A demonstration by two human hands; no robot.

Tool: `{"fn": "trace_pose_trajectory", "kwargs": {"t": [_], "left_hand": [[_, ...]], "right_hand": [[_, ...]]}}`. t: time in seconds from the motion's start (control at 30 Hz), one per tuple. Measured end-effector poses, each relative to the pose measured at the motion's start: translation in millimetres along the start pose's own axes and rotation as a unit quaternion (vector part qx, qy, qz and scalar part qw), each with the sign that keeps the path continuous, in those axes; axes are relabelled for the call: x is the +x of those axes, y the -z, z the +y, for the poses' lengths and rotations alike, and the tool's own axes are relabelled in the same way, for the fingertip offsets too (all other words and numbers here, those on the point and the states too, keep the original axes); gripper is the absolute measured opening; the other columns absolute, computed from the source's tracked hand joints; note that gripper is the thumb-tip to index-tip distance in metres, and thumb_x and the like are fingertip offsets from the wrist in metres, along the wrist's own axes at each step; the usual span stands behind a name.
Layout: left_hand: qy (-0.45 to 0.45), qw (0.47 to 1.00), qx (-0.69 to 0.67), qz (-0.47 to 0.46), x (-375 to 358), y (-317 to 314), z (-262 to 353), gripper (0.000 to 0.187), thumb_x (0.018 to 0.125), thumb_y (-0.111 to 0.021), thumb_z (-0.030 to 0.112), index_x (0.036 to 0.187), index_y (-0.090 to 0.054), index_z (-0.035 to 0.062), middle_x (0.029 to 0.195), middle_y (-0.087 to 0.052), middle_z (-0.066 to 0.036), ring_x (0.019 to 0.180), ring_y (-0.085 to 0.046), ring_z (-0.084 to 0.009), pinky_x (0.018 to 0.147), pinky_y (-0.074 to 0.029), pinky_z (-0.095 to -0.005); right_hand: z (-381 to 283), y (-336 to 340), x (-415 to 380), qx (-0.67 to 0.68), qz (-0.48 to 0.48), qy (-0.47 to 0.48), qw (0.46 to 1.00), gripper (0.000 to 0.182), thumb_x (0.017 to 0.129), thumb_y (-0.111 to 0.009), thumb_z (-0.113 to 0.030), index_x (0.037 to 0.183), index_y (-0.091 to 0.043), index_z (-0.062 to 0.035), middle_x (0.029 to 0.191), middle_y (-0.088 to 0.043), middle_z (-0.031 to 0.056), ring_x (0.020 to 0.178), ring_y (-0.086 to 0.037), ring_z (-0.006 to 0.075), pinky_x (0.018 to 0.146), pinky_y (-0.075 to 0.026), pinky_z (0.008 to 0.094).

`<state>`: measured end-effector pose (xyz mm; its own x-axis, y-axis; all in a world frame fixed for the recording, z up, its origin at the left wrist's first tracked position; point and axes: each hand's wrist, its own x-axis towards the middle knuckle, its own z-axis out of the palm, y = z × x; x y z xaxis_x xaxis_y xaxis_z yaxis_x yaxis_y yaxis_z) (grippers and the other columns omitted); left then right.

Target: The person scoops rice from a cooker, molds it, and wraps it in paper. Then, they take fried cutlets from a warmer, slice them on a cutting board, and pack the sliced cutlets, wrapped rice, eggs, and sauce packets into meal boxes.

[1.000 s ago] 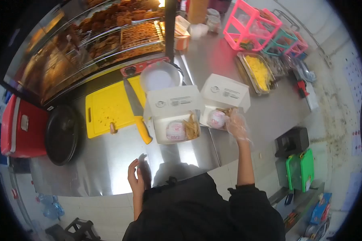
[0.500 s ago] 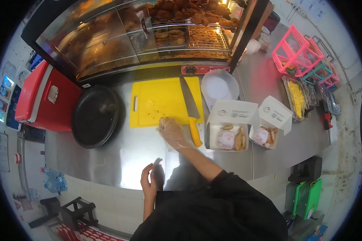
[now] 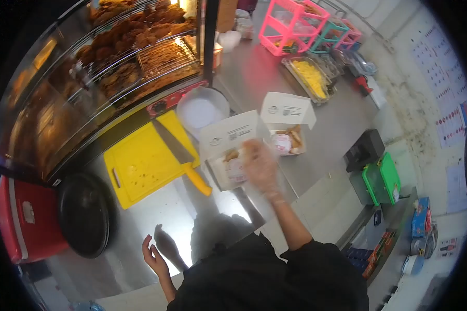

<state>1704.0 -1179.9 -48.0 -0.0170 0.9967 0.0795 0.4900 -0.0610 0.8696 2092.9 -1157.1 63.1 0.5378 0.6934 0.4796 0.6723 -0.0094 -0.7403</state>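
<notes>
My right hand (image 3: 259, 168), in a clear plastic glove, is over the right side of the larger open white box (image 3: 228, 132). Motion smears its fingers, so what they hold, if anything, does not show. Inside that box lie a paper-wrapped bundle (image 3: 236, 171) and a brown fried piece (image 3: 231, 155); the hand hides the rest. Bare and holding nothing, my left hand (image 3: 154, 257) hovers near the counter's front edge with fingers apart. A smaller open box (image 3: 288, 110) beside the first contains a similar wrapped bundle (image 3: 282, 144) and fried pieces (image 3: 295, 137).
A large knife (image 3: 174, 142) with a yellow handle lies across the yellow cutting board (image 3: 135, 176). Behind stand a white bowl (image 3: 201, 111) and a glass cabinet of fried food (image 3: 135, 31). Black round pans (image 3: 85, 215) and a red cooler (image 3: 31, 217) are at left.
My right hand has moved from the cutting board's front edge rightward to the larger box. The camera view has turned to the right. My left hand stays low and apart from the things.
</notes>
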Motion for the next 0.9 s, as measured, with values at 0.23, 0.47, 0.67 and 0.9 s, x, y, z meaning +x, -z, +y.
{"fn": "trace_pose_trajectory", "kwargs": {"t": [0.23, 0.47, 0.67, 0.9], "left_hand": [[-0.06, 0.993, 0.003, -0.106, 13, -60, 50, 0.026, 0.089, -0.042, 0.005, 0.11, -0.056, 0.0023, 0.116, -0.056, -0.013, 0.111, -0.052, -0.0267, 0.093, -0.039, -0.0377], [-0.016, 0.986, -0.028, -0.161, -8, -100, 77, 0.025, 0.09, -0.045, 0.011, 0.109, -0.057, 0.001, 0.11, -0.06, -0.013, 0.106, -0.055, -0.0253, 0.091, -0.041, -0.0356], [-0.013, 0.982, -0.003, -0.19, -18, -111, 91, 0.024, 0.09, -0.044, 0.008, 0.107, -0.058, -0.0013, 0.106, -0.062, -0.015, 0.103, -0.057, -0.0256, 0.091, -0.042, -0.0347], [0.008, 0.982, -0.05, -0.18, -28, -114, 87, 0.02, 0.091, -0.043, 0.006, 0.103, -0.058, -0.0013, 0.101, -0.062, -0.011, 0.099, -0.057, -0.0193, 0.09, -0.042, -0.0317]], "right_hand": [[177, 97, 12, -0.037, 0.087, -0.214, 0.972, 0.023, 0.083, -0.055, -0.013, 0.105, -0.057, -0.0054, 0.088, -0.061, 0.0133, 0.082, -0.059, 0.0275, 0.075, -0.046, 0.0376], [80, 47, -33, -0.092, -0.107, 0.007, 0.99, 0.017, 0.081, -0.055, -0.009, 0.095, -0.059, -0.0011, 0.09, -0.06, 0.0182, 0.084, -0.057, 0.0349, 0.077, -0.045, 0.043], [74, -17, -1, -0.319, -0.313, -0.027, 0.894, 0.02, 0.076, -0.056, -0.013, 0.094, -0.063, -0.0058, 0.095, -0.062, 0.0142, 0.086, -0.059, 0.0303, 0.077, -0.047, 0.0413], [78, -25, 18, -0.243, -0.269, -0.184, 0.914, 0.021, 0.08, -0.055, -0.022, 0.082, -0.068, -0.0058, 0.076, -0.063, 0.0103, 0.084, -0.063, 0.0265, 0.078, -0.047, 0.0369]]}}
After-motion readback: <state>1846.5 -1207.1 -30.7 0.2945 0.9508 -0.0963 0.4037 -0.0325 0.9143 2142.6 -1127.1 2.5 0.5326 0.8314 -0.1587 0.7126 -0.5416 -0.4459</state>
